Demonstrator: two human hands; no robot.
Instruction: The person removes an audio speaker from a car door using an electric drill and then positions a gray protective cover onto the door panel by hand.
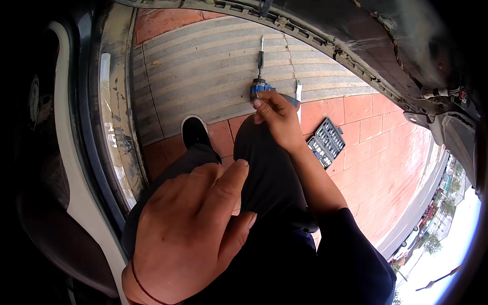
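Note:
My left hand (pixel 185 231) is large and close in the lower left, above my thigh. Its index finger and thumb stretch out apart with nothing between them; the other fingers are partly hidden. Farther off, past my knee, my right hand (pixel 278 117) is closed in a pinch. Something tiny seems to stick up from its fingertips, too small to name. Just behind those fingers in the view lies a blue cordless drill (pixel 259 87) on the paving, its body partly covered by the hand. A dark-handled, screwdriver-like tool (pixel 261 60) extends away in line with the drill's nose.
An open grey socket set case (pixel 328 142) lies on the red tiles to the right. Beside the drill is a pale strip (pixel 298 91). A worn car door sill (pixel 117 101) runs along the left. Bare car bodywork (pixel 345 48) arches across the top and right.

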